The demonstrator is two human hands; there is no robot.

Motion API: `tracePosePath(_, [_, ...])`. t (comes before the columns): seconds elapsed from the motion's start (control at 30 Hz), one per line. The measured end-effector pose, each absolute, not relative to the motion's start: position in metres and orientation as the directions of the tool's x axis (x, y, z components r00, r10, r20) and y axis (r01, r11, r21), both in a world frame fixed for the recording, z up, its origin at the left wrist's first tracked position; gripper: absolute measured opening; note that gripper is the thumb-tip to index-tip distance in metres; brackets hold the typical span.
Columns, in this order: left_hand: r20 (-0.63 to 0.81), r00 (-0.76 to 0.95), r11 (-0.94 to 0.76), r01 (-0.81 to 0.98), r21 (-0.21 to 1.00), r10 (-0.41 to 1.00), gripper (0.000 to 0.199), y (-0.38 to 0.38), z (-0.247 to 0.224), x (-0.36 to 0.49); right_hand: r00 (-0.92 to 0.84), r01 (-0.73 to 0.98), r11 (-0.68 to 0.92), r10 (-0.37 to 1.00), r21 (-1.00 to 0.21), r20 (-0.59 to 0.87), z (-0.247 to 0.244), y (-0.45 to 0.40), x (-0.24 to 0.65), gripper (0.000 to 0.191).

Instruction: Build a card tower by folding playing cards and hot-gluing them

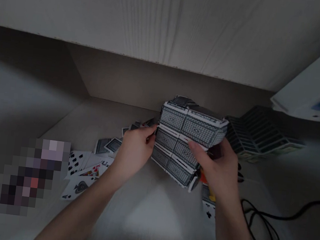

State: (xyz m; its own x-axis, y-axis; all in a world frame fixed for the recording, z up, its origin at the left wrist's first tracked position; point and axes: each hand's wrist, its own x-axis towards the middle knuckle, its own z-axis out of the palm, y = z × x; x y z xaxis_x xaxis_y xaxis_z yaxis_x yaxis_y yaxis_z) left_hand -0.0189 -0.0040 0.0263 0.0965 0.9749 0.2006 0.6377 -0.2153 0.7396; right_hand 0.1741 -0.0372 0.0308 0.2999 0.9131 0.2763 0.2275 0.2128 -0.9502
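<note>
Three rows of patterned playing cards make up the block of cards (181,150), which is held tilted between two hands, over the middle of the tabletop (153,220). The step in hand seems to be steadying or adjusting its left edge; the next move probably calls for a light, even pressure, because the joints between the rows look loose.

The right hand (222,168) grips the right side, with the thumb laid flat across the front and the other fingers mostly hidden behind. The left hand (136,148) is closed at the left edge, its fingers bent and the fingertips pinching there, with the wrist lower than the fingers. Both forearms come from below. I cannot tell if the lower corner touches the tabletop.

Farther out, loose cards (78,186) lie at left, some face up. At right are a folded zigzag piece (265,137) and a black cable (282,218).
</note>
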Motion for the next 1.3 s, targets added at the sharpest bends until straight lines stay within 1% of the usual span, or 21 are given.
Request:
tracePosePath(0.07, [0.185, 0.13, -0.226, 0.566, 0.793, 0.974, 0.043, -0.002, 0.025, -0.02, 0.311, 0.239, 0.221, 0.905, -0.946, 0.29, 0.031, -0.038, 0.172, 0.044])
tracePosePath(0.13, [0.158, 0.18, -0.22, 0.411, 0.885, 0.971, 0.042, -0.002, 0.025, -0.023, 0.315, 0.216, 0.218, 0.907, -0.952, 0.279, 0.031, -0.037, 0.176, 0.041])
tracePosePath(0.23, [0.099, 0.225, -0.137, 0.159, 0.978, 0.969, 0.04, -0.001, 0.028, -0.029, 0.321, 0.128, 0.176, 0.924, -0.976, 0.209, 0.03, -0.034, 0.188, 0.037])
tracePosePath(0.3, [0.052, 0.241, -0.07, 0.066, 0.995, 0.969, 0.039, -0.001, 0.031, -0.033, 0.319, 0.054, 0.135, 0.937, -0.989, 0.145, 0.029, -0.032, 0.197, 0.037])
tracePosePath(0.4, [-0.014, 0.249, 0.0, 0.055, 0.998, 0.968, 0.04, 0.001, 0.037, -0.04, 0.304, -0.045, 0.081, 0.951, -0.996, 0.064, 0.028, -0.031, 0.206, 0.039])
tracePosePath(0.5, [-0.04, 0.345, 0.032, 0.028, 0.999, 0.938, 0.056, 0.003, 0.04, -0.046, 0.272, -0.129, 0.033, 0.962, -0.991, -0.004, 0.029, -0.032, 0.209, 0.043])
tracePosePath(0.6, [-0.029, 0.439, 0.07, -0.076, 0.995, 0.898, 0.066, 0.005, 0.041, -0.049, 0.231, -0.18, -0.027, 0.97, -0.983, -0.069, 0.029, -0.033, 0.208, 0.043])
tracePosePath(0.7, [-0.043, 0.485, 0.126, -0.14, 0.982, 0.873, 0.081, 0.007, 0.04, -0.048, 0.216, -0.21, -0.049, 0.972, -0.976, -0.095, 0.026, -0.031, 0.208, 0.044])
tracePosePath(0.77, [-0.066, 0.515, 0.159, -0.139, 0.977, 0.855, 0.093, 0.007, 0.039, -0.047, 0.211, -0.217, -0.046, 0.973, -0.975, -0.093, 0.023, -0.03, 0.209, 0.045])
tracePosePath(0.83, [-0.08, 0.525, 0.169, -0.123, 0.978, 0.847, 0.097, 0.007, 0.038, -0.047, 0.202, -0.223, -0.048, 0.975, -0.974, -0.094, 0.02, -0.03, 0.211, 0.045])
tracePosePath(0.93, [-0.068, 0.533, 0.151, -0.113, 0.982, 0.843, 0.092, 0.007, 0.039, -0.045, 0.203, -0.228, -0.056, 0.974, -0.972, -0.104, 0.02, -0.029, 0.213, 0.044])
tracePosePath(1.07, [-0.05, 0.572, 0.124, -0.091, 0.988, 0.819, 0.074, 0.006, 0.04, -0.043, 0.225, -0.21, -0.054, 0.969, -0.976, -0.102, 0.021, -0.029, 0.213, 0.046])
tracePosePath(1.17, [-0.036, 0.551, 0.089, -0.069, 0.994, 0.834, 0.071, 0.004, 0.041, -0.039, 0.197, -0.216, -0.07, 0.974, -0.974, -0.114, 0.019, -0.029, 0.214, 0.046])
tracePosePath(1.3, [-0.006, 0.493, 0.049, -0.074, 0.996, 0.87, 0.067, 0.001, 0.042, -0.034, 0.182, -0.229, -0.078, 0.976, -0.97, -0.122, 0.013, -0.027, 0.215, 0.037])
